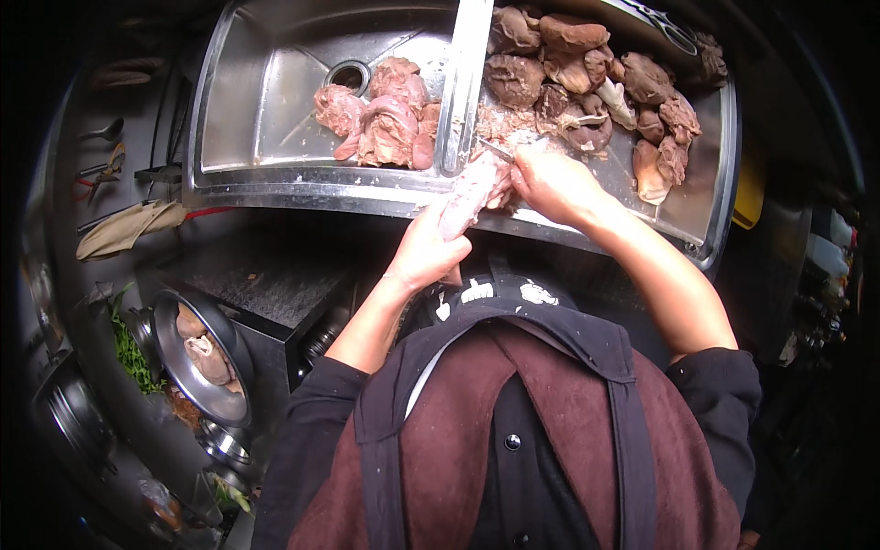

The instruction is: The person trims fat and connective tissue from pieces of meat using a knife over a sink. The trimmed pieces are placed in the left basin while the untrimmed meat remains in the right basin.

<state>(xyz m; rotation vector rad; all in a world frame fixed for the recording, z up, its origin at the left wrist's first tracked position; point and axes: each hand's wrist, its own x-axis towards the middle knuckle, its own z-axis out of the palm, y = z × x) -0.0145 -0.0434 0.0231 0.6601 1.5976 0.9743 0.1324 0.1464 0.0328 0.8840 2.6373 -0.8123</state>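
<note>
My left hand (427, 249) grips one end of a long, pale pink piece of meat (474, 189), which slants over the front rim of a steel double sink. My right hand (553, 180) is closed on a small knife, its handle hidden in my fingers; the knife blade (496, 150) lies against the upper end of the meat. Soft scraps (505, 124) are heaped just beyond the blade. Several brown cooked-looking pieces of meat (515, 81) fill much of the right basin. Pinkish trimmed-looking pieces (388, 130) sit in the left basin, beside the drain.
The sink divider (464, 82) runs between both basins. Scissors (663, 27) rest at the far right rim. To the left are a beige cloth (130, 230), orange-handled pliers or shears (110, 168) and a ladle (110, 129). A metal bowl (168, 357) holding meat stands at lower left, near green vegetables (134, 350).
</note>
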